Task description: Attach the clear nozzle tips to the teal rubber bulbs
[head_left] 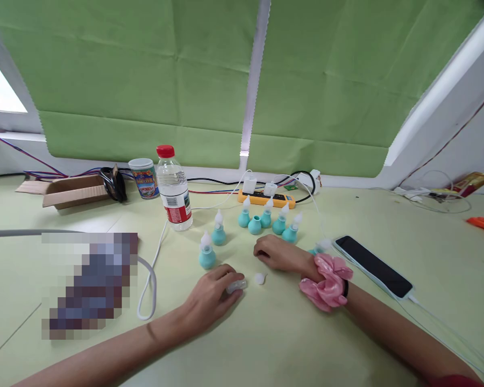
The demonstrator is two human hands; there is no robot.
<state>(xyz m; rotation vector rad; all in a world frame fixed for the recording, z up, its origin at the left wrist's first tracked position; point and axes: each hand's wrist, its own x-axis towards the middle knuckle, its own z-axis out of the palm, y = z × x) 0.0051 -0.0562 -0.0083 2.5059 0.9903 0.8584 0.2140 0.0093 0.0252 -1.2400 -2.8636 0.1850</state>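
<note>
My left hand (210, 298) lies on the pale green table with its fingers closed round a small clear plastic cap (237, 285). My right hand (278, 252) rests knuckles-up just behind, fingers curled under; what they hold, if anything, is hidden. A pink scrunchie (326, 282) sits on that wrist. A small white tip (260, 278) lies between the two hands. Several teal squeeze bulbs with white nozzles stand in an arc behind, one (206, 251) closest to my left hand, another (218, 229) behind it. One bulb (255, 224) has no nozzle.
A water bottle (173, 189) with a red cap stands at the back left beside a can (144, 178) and a cardboard box (70, 191). A yellow power strip (266, 198) with chargers lies behind the bulbs. A phone (373, 266) on a white cable lies right.
</note>
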